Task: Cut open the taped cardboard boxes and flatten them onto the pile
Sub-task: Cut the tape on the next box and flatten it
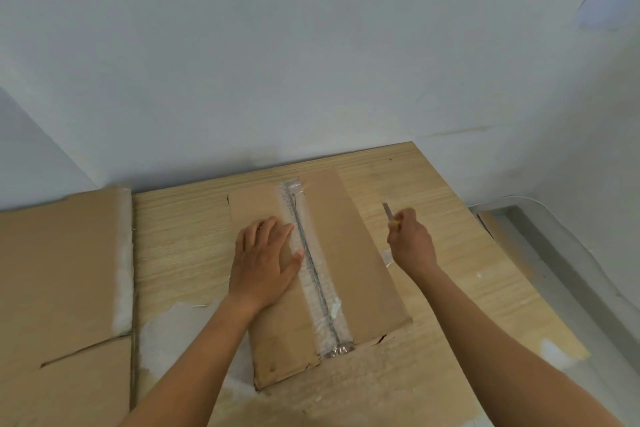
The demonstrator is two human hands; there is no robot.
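A brown cardboard box (349,263) lies on the wooden table (180,243), its top seam covered by a strip of clear tape (313,270) with a dark slit running down the middle. My left hand (265,262) lies flat on the box's left flap, fingers spread beside the tape. My right hand (410,239) hovers off the box's right edge and grips a utility knife (388,213), its blade pointing up and away. A pile of flattened cardboard (59,274) lies at the left edge of the table.
A white wall stands right behind the table. A grey floor strip (554,253) and a curved white edge run along the right. Scraps of tape and white paper (166,333) lie on the table by my left forearm.
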